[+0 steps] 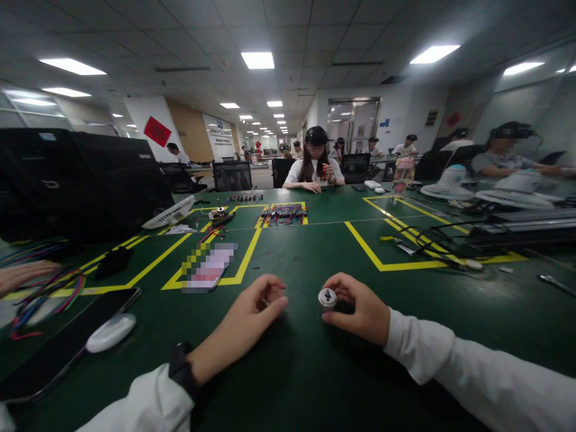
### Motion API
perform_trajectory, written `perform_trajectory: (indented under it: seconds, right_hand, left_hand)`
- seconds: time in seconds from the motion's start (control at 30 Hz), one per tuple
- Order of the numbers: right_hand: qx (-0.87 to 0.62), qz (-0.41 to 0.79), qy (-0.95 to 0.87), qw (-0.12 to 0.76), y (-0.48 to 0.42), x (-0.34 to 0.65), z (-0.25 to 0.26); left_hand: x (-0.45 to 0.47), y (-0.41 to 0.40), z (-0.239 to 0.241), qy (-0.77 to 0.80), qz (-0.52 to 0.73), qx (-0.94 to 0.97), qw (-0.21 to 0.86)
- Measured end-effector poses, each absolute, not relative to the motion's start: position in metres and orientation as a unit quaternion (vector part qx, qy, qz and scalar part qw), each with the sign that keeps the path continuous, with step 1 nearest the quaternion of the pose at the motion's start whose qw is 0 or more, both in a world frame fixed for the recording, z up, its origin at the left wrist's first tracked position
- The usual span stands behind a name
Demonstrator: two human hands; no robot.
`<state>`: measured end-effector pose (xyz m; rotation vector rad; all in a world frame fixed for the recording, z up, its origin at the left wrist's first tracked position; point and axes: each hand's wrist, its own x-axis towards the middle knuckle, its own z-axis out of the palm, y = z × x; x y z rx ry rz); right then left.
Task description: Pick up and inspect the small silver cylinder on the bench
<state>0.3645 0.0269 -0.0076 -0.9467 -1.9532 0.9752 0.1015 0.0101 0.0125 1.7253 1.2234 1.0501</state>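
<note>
A small silver cylindrical motor [327, 302] stands upright in the grip of my right hand [360, 306], its round end with a dark shaft facing up. The thumb and fingers of that hand close around its side. My left hand [256, 309] is a short way to the left, just above the green table [297, 372]. Its fingers are loosely curled, the thumb is apart from them, and I see nothing held there. A dark band [182, 366] is around my left wrist.
Yellow tape [252, 255] marks areas on the table. A phone [209, 267], a bundle of wired parts [284, 214] and a small fan [170, 213] lie beyond my hands. At left are a white mouse [111, 333] and another person's hand [27, 276]. Black cables [423, 240] lie right.
</note>
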Motion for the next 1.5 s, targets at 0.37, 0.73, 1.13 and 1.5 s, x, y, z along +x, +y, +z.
perform_trajectory:
  seconds: [0.37, 0.73, 1.13, 1.5]
  right_hand:
    - [-0.373, 0.465, -0.706, 0.382, 0.024, 0.358, -0.016]
    - [-0.331, 0.491, -0.729, 0.344, 0.021, 0.36, -0.012]
    - [-0.385, 0.357, -0.788, 0.322, 0.015, 0.367, -0.001]
    - [-0.368, 0.32, -0.807, 0.334, 0.015, 0.371, -0.004]
  left_hand:
    - [0.162, 0.016, 0.03, 0.393, 0.329, 0.802, 0.307]
    - [0.162, 0.017, 0.04, 0.37, 0.331, 0.802, 0.333]
    - [0.127, 0.029, 0.009, 0.378, 0.297, 0.82, 0.31]
    - [0.122, 0.027, 0.001, 0.402, 0.401, 0.732, 0.376]
